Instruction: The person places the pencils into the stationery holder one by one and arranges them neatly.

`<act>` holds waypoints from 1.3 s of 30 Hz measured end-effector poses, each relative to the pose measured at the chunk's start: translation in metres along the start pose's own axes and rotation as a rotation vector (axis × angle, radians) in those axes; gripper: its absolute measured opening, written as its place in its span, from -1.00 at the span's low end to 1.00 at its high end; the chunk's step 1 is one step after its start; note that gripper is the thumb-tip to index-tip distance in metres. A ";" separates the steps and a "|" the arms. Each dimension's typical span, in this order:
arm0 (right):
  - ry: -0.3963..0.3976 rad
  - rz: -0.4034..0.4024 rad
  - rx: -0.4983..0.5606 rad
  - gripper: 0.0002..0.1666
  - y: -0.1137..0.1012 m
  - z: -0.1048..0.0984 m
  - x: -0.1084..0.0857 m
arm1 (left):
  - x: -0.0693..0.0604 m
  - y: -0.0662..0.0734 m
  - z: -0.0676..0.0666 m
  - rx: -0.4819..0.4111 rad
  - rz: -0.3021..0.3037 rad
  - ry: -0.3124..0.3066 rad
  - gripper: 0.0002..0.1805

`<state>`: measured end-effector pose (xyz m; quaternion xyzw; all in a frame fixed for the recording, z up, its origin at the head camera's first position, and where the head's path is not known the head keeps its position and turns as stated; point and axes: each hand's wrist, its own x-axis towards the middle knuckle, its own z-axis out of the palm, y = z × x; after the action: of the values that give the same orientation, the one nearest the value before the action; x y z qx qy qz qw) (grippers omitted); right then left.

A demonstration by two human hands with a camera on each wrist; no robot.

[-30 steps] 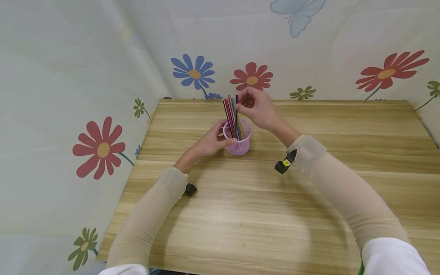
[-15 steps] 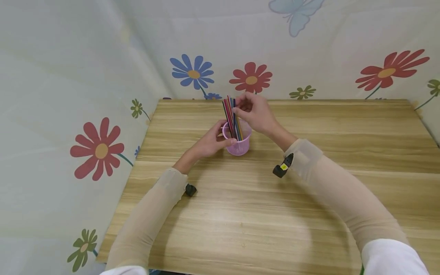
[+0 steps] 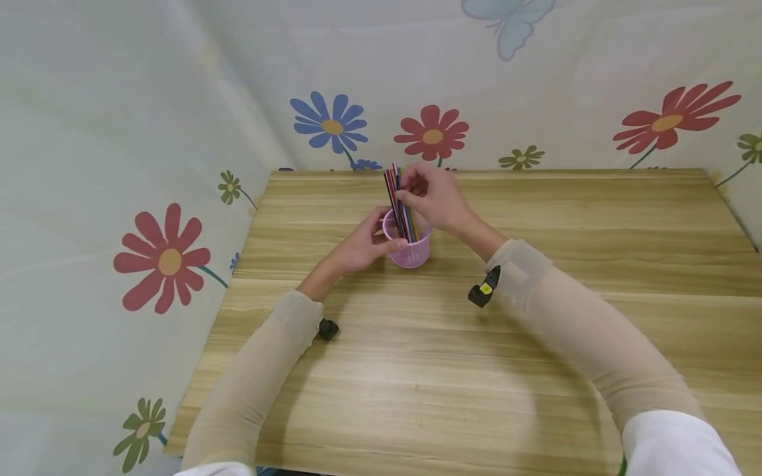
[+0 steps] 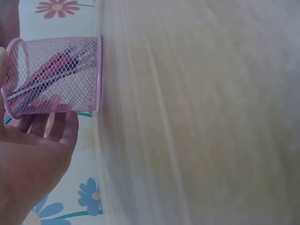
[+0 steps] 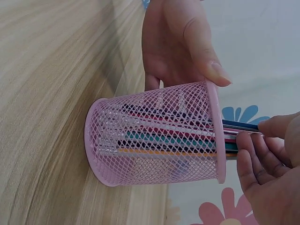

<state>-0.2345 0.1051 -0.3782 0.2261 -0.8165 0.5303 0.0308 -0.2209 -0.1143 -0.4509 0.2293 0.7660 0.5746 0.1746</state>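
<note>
A pink mesh pen holder [image 3: 412, 255] stands upright on the wooden table, holding several slim coloured pens [image 3: 391, 192] that lean to the left. My left hand [image 3: 362, 247] holds its left side near the rim, with the thumb [image 5: 218, 72] at the front edge. In the left wrist view, the left hand's fingers [image 4: 70, 126] touch the mesh wall [image 4: 99, 75]. Above the rim, my right hand [image 3: 437, 198] pinches a dark blue pen [image 5: 241, 125] near its top. Its curled fingertips sit against the neighbouring pens, and their exact contact is partly hidden.
The wood-grain table [image 3: 417, 370] reaches a pale backdrop [image 3: 571, 73] printed with flowers, behind and on the left. A small black camera [image 3: 483, 291] is strapped to the right wrist, and another black camera [image 3: 328, 328] to the left.
The right hand has moved down and left with the dark blue pen, bringing it in among the other pens. My left hand keeps its hold on the pen holder.
</note>
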 end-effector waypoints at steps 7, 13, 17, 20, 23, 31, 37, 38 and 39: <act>-0.003 0.001 0.021 -0.83 0.005 -0.004 0.000 | -0.002 0.001 0.001 -0.018 0.009 0.011 -0.27; 0.006 0.016 0.056 -0.84 0.015 -0.022 -0.011 | -0.002 0.001 0.003 -0.001 -0.001 0.011 -0.25; -0.017 0.045 0.057 -0.81 0.020 -0.038 -0.024 | -0.003 0.001 0.005 0.000 -0.008 0.006 -0.26; -0.039 0.069 0.040 -0.78 0.024 -0.051 -0.031 | -0.005 0.003 0.006 0.004 -0.018 0.014 -0.26; -0.054 0.096 0.004 -0.76 0.028 -0.065 -0.040 | -0.007 0.004 0.007 0.009 -0.021 0.030 -0.23; -0.087 0.137 -0.104 -0.64 0.038 -0.116 -0.078 | -0.007 0.000 0.012 0.029 0.000 0.034 -0.19; -0.097 0.102 -0.265 -0.36 0.039 -0.159 -0.113 | -0.020 0.013 -0.015 0.176 0.029 0.026 -0.08; -0.100 0.080 -0.304 -0.29 0.037 -0.165 -0.117 | -0.024 0.019 -0.022 0.239 0.037 0.046 -0.07; -0.103 0.058 -0.349 -0.22 0.034 -0.170 -0.121 | -0.027 0.026 -0.030 0.315 0.043 0.073 -0.04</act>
<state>-0.1722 0.3069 -0.3677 0.2205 -0.9028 0.3690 0.0127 -0.2100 -0.1470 -0.4177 0.2492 0.8474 0.4589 0.0963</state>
